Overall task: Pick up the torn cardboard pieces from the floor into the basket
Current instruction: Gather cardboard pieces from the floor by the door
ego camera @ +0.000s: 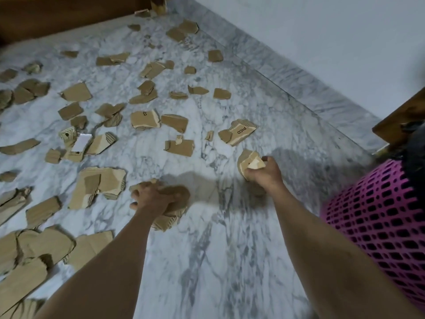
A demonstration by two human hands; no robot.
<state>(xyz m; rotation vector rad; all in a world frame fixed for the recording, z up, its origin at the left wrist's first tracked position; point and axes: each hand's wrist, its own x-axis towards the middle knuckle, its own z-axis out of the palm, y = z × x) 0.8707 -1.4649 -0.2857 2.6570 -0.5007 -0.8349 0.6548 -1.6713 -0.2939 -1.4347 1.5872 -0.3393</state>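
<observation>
Right now both hands are loaded with torn cardboard. The right hand (264, 172) has its fingers curled round a small bundle of scraps (249, 161), lifted clear of the marble floor (207, 261), and the pink mesh basket (377, 217) stands just to that side, near the forearm. The left hand (150, 198) grips a bigger wad of pieces (174, 204) that seems to rest low against the floor; I cannot tell whether it is fully lifted.

To do this step well, the right bundle should probably go first: swing it over the basket's rim before the fingers loosen, so that no small flake slips out on the way. The left wad looks loosely stacked, with a ridged corner sticking out underneath, so a firmer squeeze before lifting would likely keep it together.

Most of the job remains. Scraps lie scattered across the whole floor: a printed piece (239, 132) just beyond the right hand, a large folded sheet (99, 187) beside the left hand, broad slabs (34, 249) in the near left corner, and many small bits farther off toward the wooden furniture (57, 17) and the wall skirting (299, 84). Gathering the nearest big pieces next would likely save trips, since the basket sits well apart from the far litter.
</observation>
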